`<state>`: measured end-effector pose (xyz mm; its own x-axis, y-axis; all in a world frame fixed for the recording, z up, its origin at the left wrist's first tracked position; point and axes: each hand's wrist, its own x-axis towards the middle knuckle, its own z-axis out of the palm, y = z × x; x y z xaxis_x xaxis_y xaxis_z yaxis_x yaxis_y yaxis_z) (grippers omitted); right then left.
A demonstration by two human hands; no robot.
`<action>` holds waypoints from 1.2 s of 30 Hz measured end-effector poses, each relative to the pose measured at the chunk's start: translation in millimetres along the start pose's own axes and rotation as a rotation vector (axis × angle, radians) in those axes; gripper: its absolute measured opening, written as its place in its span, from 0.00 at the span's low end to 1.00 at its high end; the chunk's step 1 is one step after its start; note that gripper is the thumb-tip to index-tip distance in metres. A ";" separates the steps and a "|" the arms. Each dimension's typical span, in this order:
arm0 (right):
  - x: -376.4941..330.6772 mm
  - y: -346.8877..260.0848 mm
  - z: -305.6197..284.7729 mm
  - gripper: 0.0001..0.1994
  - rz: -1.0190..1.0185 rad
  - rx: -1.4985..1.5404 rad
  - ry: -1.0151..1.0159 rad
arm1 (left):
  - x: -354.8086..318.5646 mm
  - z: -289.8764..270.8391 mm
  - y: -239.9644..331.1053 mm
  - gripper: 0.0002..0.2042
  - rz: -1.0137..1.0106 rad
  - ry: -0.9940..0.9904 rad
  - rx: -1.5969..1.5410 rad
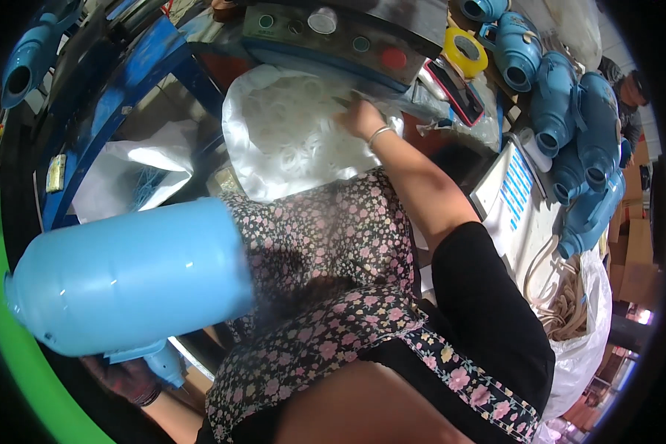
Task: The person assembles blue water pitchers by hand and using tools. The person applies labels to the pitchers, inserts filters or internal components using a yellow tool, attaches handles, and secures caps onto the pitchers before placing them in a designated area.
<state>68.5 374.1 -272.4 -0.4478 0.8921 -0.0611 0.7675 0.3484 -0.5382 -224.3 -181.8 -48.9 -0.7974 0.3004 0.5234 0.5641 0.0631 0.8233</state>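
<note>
A large light-blue plastic thermos shell lies sideways across the left of the view, its narrow neck pointing left. Below it, my left hand, in a dark glove, grips it near its handle; the shell hides most of the fingers. Farther up, my right hand, bare and with a bracelet at the wrist, is over the right side of a white plastic bag. Several translucent rings fill the bag. The right fingers are bent together, and what they hold, if anything, is too blurred to make out.
Behind the bag stands a machine control panel with a red button. At right are several blue thermos shells, yellow tape, a phone and a bag of cords. A blue frame is at left. Another person is far right.
</note>
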 end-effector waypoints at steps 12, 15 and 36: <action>-25.3 -56.7 3.0 0.15 -0.312 -0.185 -0.289 | 14.5 -15.5 32.5 0.23 -0.100 -0.080 -0.046; -43.0 -85.8 -23.0 0.13 -0.369 -0.183 -0.308 | 17.6 25.0 51.5 0.23 -0.204 -0.259 -0.022; -211.3 -194.4 -181.9 0.17 -0.642 0.121 -0.478 | -11.7 74.9 68.0 0.19 -0.204 -0.683 0.153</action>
<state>97.4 170.2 -2.0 -0.9528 0.2998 -0.0473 0.2515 0.6927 -0.6760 -160.5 -109.7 -15.5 -0.6062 0.7924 0.0681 0.4823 0.2982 0.8237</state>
